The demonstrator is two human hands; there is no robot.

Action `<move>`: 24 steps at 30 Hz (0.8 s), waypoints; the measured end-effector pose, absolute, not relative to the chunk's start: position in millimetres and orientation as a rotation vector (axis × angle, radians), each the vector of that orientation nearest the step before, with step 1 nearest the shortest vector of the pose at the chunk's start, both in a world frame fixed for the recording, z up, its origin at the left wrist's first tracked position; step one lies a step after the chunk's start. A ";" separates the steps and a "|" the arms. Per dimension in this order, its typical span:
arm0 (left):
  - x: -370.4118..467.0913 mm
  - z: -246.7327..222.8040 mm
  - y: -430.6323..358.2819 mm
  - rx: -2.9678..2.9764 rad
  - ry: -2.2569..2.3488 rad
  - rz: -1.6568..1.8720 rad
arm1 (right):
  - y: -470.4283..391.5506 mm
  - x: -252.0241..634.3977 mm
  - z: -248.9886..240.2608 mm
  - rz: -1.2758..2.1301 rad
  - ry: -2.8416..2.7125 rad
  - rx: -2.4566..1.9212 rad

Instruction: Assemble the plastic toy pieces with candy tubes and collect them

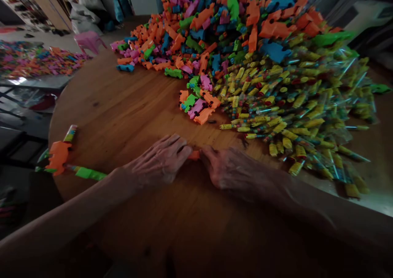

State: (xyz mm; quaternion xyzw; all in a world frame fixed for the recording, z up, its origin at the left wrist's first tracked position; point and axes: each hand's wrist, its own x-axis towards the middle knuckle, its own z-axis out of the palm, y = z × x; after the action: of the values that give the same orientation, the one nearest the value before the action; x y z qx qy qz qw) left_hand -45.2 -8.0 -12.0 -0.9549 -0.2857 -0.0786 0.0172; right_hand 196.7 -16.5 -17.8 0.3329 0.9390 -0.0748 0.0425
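Low over the near part of the round wooden table (123, 106), my left hand (166, 157) and my right hand (229, 167) meet with their fingers bent inward. Between their fingertips shows a small part of an orange plastic toy car (194, 155); the fingers hide most of it. Both hands are closed on it, one from each side. Just beyond them lies a small cluster of orange, green and pink toy cars (198, 105). To the right of that cluster spreads a heap of yellow-ended clear tubes with coloured bits inside (276, 102).
A tall heap of toy cars (196, 28) covers the table's far side. At the left edge lie an orange toy car (59, 157), a tube (71, 133) and a green toy (90, 173). Beyond stand a pink stool (89, 41) and another toy-covered table (39, 79).
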 end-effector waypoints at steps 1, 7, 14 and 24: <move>-46.2 -15.5 -9.0 -2.965 -0.924 -0.266 | -17.1 194.9 -17.9 -0.234 2.878 1.051; -49.0 -26.2 -12.8 -2.950 -1.126 -0.248 | -20.5 186.1 -19.8 -0.301 2.838 1.343; -47.0 -21.1 -10.8 -2.919 -1.060 -0.281 | -22.5 191.5 -18.2 -0.156 2.934 1.034; -53.4 -21.6 -19.9 -2.840 -0.962 -0.166 | -44.3 186.1 -0.5 -0.108 2.937 1.131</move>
State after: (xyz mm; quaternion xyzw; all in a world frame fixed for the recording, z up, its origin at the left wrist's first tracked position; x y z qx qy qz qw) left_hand -53.4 -19.9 -21.6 -0.9434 -0.3197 -0.0551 0.0694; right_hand 186.1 -44.3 -0.5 0.3591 0.9327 -0.0343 -0.0038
